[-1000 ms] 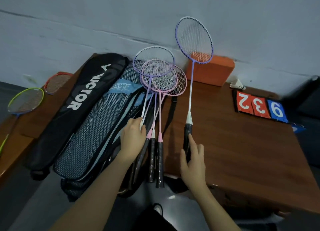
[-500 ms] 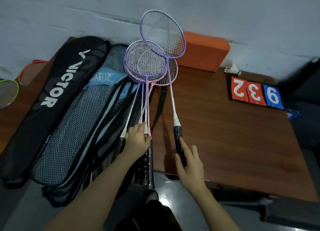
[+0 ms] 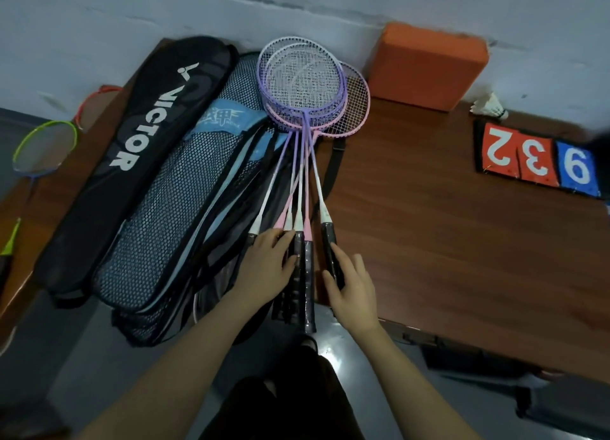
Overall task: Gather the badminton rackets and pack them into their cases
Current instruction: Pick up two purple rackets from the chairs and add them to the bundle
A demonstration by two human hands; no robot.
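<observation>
Several purple and pink rackets (image 3: 303, 89) lie fanned with their heads stacked, partly on the mesh case (image 3: 165, 221) and partly on the wooden table (image 3: 445, 228). My left hand (image 3: 267, 268) lies over their black handles at the table's front edge, fingers curled over them. My right hand (image 3: 353, 287) holds the handle of the rightmost purple racket (image 3: 330, 248), thumb on one side and fingers on the other. A black Victor case (image 3: 142, 149) lies to the left of the mesh case.
An orange block (image 3: 425, 66) stands against the wall behind the racket heads. A shuttlecock (image 3: 491, 106) and red and blue number cards (image 3: 534, 165) lie at the table's right. A green racket (image 3: 43, 145) and a red racket (image 3: 95, 102) lie on the lower surface at left.
My right hand has swung the raised purple racket left and down, so its head now lies on the stacked heads. My left hand has slid down from the shafts onto the handles.
</observation>
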